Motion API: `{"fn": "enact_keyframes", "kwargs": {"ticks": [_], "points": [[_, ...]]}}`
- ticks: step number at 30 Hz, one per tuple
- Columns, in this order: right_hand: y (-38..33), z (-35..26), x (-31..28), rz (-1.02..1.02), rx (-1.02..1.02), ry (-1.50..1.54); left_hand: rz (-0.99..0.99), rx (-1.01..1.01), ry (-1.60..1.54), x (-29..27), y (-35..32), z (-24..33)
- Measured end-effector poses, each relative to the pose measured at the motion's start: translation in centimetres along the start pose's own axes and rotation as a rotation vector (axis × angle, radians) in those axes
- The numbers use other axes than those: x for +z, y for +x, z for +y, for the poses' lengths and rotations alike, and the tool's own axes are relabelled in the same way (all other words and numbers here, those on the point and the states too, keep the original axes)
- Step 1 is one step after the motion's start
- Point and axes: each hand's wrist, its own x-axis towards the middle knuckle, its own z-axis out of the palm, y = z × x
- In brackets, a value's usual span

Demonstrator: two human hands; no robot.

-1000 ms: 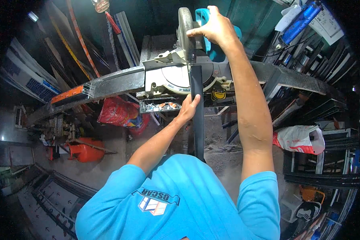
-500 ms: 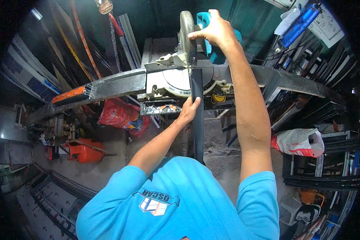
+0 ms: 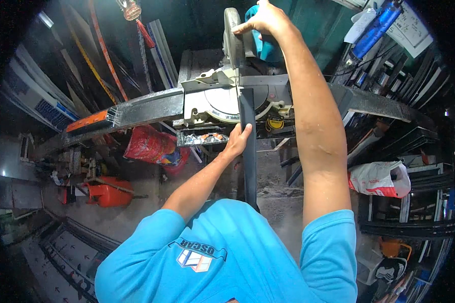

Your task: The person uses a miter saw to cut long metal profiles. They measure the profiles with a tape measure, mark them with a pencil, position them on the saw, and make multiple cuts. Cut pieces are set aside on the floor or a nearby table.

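Observation:
A miter saw [image 3: 264,48] with a teal body and a grey blade guard [image 3: 232,38] stands ahead of me, its head raised. Wrapped round the top of it, my right hand [image 3: 268,22] is closed, thumb reaching left against the guard; the handle itself is mostly hidden. A long dark bar [image 3: 249,166], seemingly a metal profile, runs from the saw's pale base [image 3: 220,98] back toward my body. My left hand [image 3: 239,139] grips this bar just in front of the base, thumb along its top.
A dark beam [image 3: 149,107] carrying an orange tool [image 3: 91,121] extends left of the saw. A yellow tape measure [image 3: 275,123] and a tray of scraps [image 3: 203,138] sit under the base's front. A red gas cylinder [image 3: 110,192] stands on the floor. Profiles [image 3: 419,96] lean at right.
My right hand has raised the saw head, so the blade guard now sits higher, clear of the bar's end. The left hand and the bar have hardly moved.

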Motion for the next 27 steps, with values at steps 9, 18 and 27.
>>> {"fn": "enact_keyframes", "kwargs": {"ticks": [9, 18, 27], "points": [[7.7, 2.1, -0.7, -0.301, -0.323, -0.411, 0.026, 0.029, -0.073, -0.4, -1.3, 1.7], [8.9, 3.1, 0.0, -0.169, -0.123, 0.074, 0.263, 0.104, -0.021, -4.1, -5.1, 4.0], [7.5, 1.5, -0.5, 0.017, -0.338, -0.314, 0.631, -0.034, -0.108, -8.0, -6.2, 2.5]]}}
